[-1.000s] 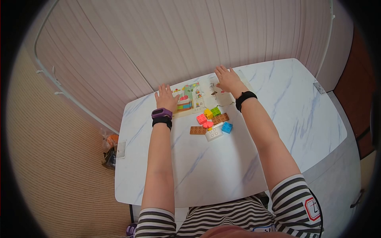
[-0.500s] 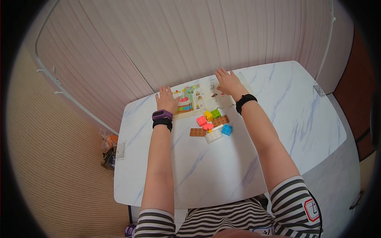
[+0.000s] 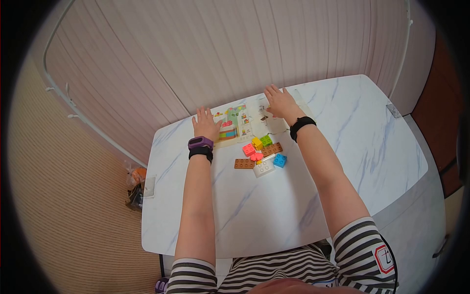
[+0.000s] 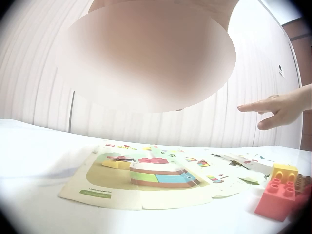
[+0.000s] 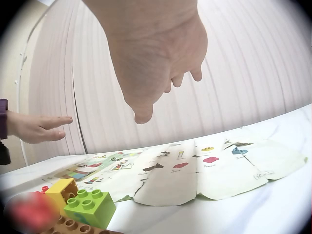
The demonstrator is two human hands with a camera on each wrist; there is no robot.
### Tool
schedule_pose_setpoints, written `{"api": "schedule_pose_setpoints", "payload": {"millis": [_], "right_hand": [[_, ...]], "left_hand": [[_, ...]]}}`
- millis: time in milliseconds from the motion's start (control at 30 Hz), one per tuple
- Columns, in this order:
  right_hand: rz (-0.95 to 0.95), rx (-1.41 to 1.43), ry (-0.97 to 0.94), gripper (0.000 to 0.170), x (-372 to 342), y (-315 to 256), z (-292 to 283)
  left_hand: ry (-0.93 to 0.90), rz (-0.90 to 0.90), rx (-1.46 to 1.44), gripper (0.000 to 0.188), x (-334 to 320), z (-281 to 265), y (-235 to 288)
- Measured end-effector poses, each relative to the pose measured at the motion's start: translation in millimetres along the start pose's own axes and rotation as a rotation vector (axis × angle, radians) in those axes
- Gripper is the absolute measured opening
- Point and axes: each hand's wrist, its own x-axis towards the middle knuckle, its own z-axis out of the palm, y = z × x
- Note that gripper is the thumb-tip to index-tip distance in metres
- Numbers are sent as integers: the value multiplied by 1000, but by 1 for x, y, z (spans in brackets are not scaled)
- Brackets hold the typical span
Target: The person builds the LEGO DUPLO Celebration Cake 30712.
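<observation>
A creased, printed building-instruction sheet (image 3: 245, 128) lies unfolded at the far side of the table. My left hand (image 3: 207, 127) is over its left end, palm down with fingers spread, holding nothing. Over the right part my right hand (image 3: 282, 104) reaches forward with bare, loosely extended fingers; the right wrist view shows a gap between it and the paper. Just nearer than the sheet lies a loose group of toy bricks: green (image 5: 91, 207), yellow (image 3: 257, 142), coral (image 4: 276, 197), blue (image 3: 279, 160), white (image 3: 265, 169), two brown ones (image 3: 245, 163) and a pink flower-shaped piece (image 3: 256, 157).
The white marbled table (image 3: 274, 215) stands against a pleated, pinkish partition (image 3: 220, 44). On the floor to the left are plastic bags (image 3: 135, 181). Black bands circle both wrists, and a purple band (image 3: 200, 142) is on the left one.
The head view shifts very slightly. Both hands, the sheet and the bricks keep their places.
</observation>
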Motion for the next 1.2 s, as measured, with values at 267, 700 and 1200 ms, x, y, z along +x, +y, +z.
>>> {"api": "schedule_pose_setpoints", "payload": {"millis": [267,700,1200], "right_hand": [[3,-7,3,72,-2,0,0],[29,41,-52,74,-15,20,-9],[-437,290,126,75,-113,9,-48]], "left_hand": [[-4,0,11,71,-1,1,1],[-49,-85,-55,74,-7,5,-12],[37,-409,-1970,44,-114,-66,-10]]}}
